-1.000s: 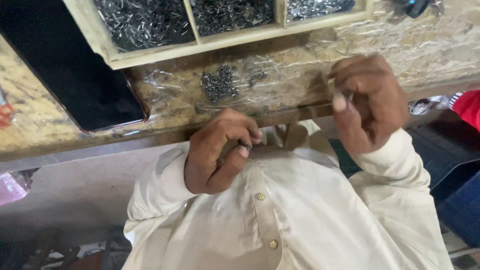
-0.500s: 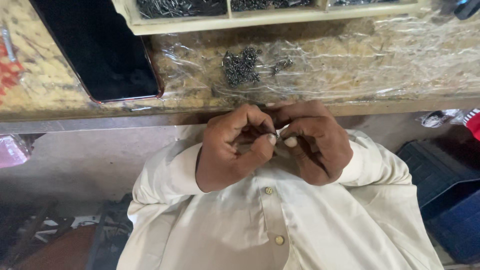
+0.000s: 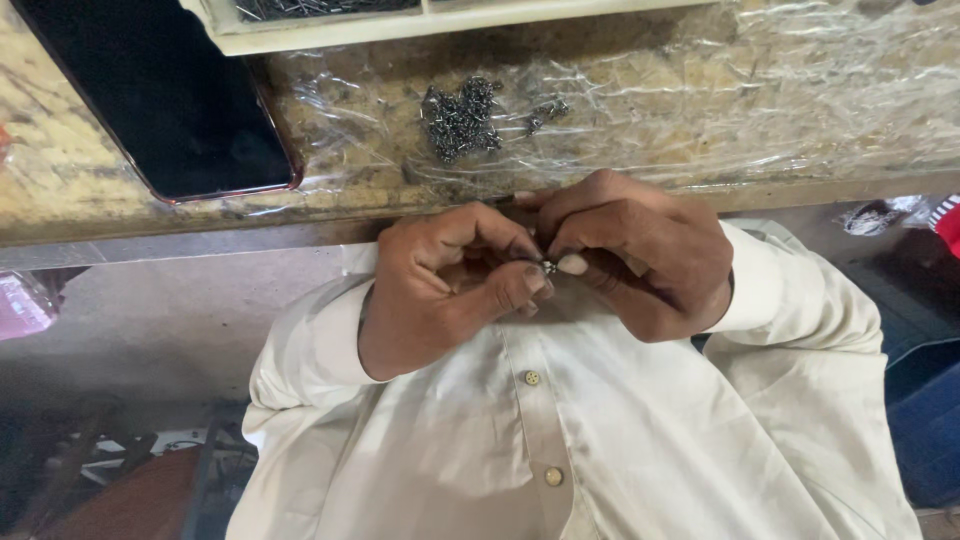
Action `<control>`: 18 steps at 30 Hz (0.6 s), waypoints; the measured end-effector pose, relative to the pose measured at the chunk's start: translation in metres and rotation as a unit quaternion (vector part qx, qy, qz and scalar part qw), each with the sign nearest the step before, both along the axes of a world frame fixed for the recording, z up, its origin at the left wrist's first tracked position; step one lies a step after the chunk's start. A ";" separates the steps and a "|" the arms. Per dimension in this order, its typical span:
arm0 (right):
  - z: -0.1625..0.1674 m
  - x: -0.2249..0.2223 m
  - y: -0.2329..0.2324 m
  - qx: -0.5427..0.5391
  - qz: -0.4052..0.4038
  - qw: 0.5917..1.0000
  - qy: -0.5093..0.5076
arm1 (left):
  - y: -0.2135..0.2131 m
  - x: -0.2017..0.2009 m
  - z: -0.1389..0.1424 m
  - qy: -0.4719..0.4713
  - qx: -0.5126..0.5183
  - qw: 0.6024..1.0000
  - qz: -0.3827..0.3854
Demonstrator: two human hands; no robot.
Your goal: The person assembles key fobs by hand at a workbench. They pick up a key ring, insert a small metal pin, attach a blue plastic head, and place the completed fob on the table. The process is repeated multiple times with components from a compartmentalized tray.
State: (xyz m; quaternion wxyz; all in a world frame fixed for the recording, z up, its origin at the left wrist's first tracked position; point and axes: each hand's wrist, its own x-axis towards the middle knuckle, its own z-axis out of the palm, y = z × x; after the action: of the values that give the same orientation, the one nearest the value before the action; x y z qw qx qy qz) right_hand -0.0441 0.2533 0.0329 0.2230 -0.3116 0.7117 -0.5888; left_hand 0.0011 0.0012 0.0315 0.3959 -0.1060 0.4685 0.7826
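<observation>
At the far left a black phone (image 3: 165, 95) with a reddish edge lies flat on the speckled stone surface (image 3: 60, 190), which is covered in clear crinkled plastic wrap (image 3: 760, 100). Just to its right, at the top, stands the cream rim of a divided tray (image 3: 400, 25) holding dark metal bits. Below the tray a small heap of dark metal pieces (image 3: 460, 118) sits on the wrap, near the front edge of the surface.

Under that edge, held close against a cream buttoned shirt (image 3: 560, 430), the two hands meet. The left hand (image 3: 445, 285) is curled, its grip closed — thumb and forefinger pinching a tiny metal piece (image 3: 548, 267) at the tips. The right hand (image 3: 640, 250) closes on the same piece from the other side, fingertips touching those of the left; a pale thumbnail shows just beside the piece. The piece is too small to tell its shape.

At the right edge lies something dark blue (image 3: 925, 420) beside the sleeve.
</observation>
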 end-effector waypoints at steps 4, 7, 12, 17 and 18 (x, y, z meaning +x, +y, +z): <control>0.017 -0.012 -0.038 -0.021 -0.090 0.992 0.088 | 0.004 0.006 -0.001 0.204 -0.093 0.973 0.050; 0.043 -0.036 -0.068 0.020 -0.079 0.987 0.142 | 0.009 0.012 -0.003 0.278 -0.158 0.941 0.111; 0.067 -0.086 -0.077 0.152 0.020 0.894 0.420 | 0.009 0.012 -0.011 0.266 -0.114 0.944 0.157; 0.030 -0.130 -0.101 0.262 0.151 0.768 0.564 | 0.008 0.000 -0.025 0.334 -0.124 0.924 0.141; 0.026 -0.141 -0.105 0.279 0.174 0.756 0.566 | 0.009 -0.003 -0.027 0.337 -0.130 0.921 0.146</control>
State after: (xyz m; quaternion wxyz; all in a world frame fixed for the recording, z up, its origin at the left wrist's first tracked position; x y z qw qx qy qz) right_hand -0.1851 0.1487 0.0592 -0.0449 -0.6303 0.7744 -0.0313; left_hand -0.0015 0.0100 0.0050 0.0787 0.0459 0.6514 0.7533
